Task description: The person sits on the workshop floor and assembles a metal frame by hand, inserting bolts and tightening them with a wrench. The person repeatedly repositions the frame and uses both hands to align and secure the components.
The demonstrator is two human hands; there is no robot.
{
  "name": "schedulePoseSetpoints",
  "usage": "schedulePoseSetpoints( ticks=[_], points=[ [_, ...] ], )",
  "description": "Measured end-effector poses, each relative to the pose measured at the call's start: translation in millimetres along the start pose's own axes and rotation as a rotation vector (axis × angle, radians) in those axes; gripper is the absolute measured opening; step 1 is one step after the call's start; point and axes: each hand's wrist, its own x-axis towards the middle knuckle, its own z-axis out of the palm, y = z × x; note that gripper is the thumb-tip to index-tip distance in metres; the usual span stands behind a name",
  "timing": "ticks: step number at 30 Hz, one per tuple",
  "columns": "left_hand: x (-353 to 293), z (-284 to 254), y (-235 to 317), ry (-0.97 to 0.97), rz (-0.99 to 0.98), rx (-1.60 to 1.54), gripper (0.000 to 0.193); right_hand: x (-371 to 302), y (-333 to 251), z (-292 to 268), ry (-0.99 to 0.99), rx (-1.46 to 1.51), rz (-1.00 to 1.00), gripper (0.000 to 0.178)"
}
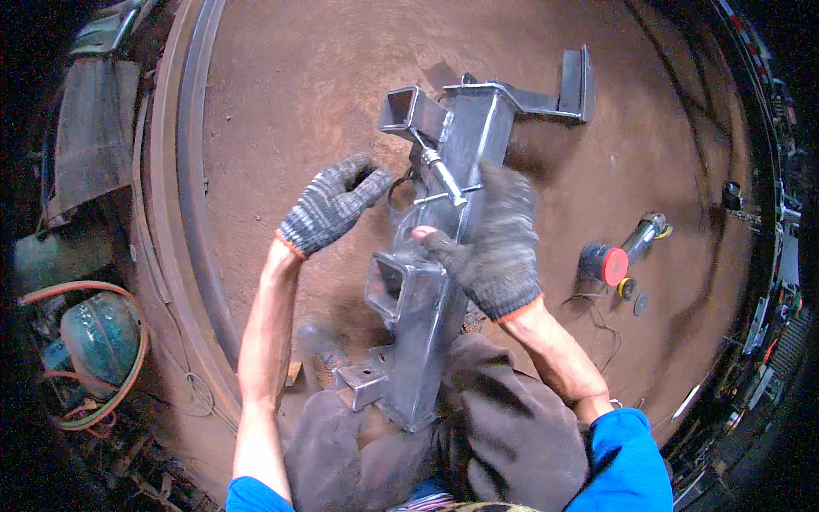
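Observation:
A welded grey steel frame of square tube (424, 333) rises from between my knees and leans away from me. Against its upper stub of square tube (399, 111) stands a chrome T-handle tap wrench (442, 175), its thin end meeting the stub and its sliding crossbar lying across the frame. My left hand (333, 205), in a grey knit glove, hovers left of the wrench, fingers bent and a gap showing between them. To the right, my gloved right hand (503, 239) lies over the frame's side, thumb stretched toward the crossbar. Its fingers are extended but blurred; a bare thumb tip shows.
An angle grinder (644, 239), a red-topped round can (612, 266) and small discs (627, 288) lie on the brown floor at right. Long steel rails (192, 171) run down the left, beside a green tank (100, 341) with an orange hose (141, 320).

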Motion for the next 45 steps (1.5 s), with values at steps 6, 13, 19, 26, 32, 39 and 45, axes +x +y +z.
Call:
schedulePoseSetpoints(
  ticks=[6, 13, 19, 26, 32, 39, 45],
  points=[
    [30, 43, 1, 0.005, 0.033, -0.278, 0.027, 1, 28, 11, -0.672, 1.293, 0.819, 0.050],
    [52, 61, -27, 0.094, 0.324, -0.126, 0.025, 23, 19, 28, -0.301, 0.170, 0.124, 0.037],
    [44, 51, -9, -0.017, 0.097, -0.330, 0.024, 24, 2, 5, -0.430, -0.193, 0.124, 0.048],
    [48, 63, 6, -0.144, -0.156, -0.880, 0.023, 3, 36, 23, -0.986, 2.237, 1.033, 0.077],
    [45, 56, 3, -0.157, -0.039, -0.918, 0.025, 16, 15, 49, -0.737, 2.153, 0.992, 0.036],
    [41, 46, 1, -0.195, -0.125, -0.840, 0.030, 17, 25, 27, -0.154, -0.111, -0.089, 0.033],
    [43, 53, -10, -0.195, -0.215, -0.961, 0.027, -2, 34, 19, -0.292, 0.228, 0.118, 0.060]
  ],
)
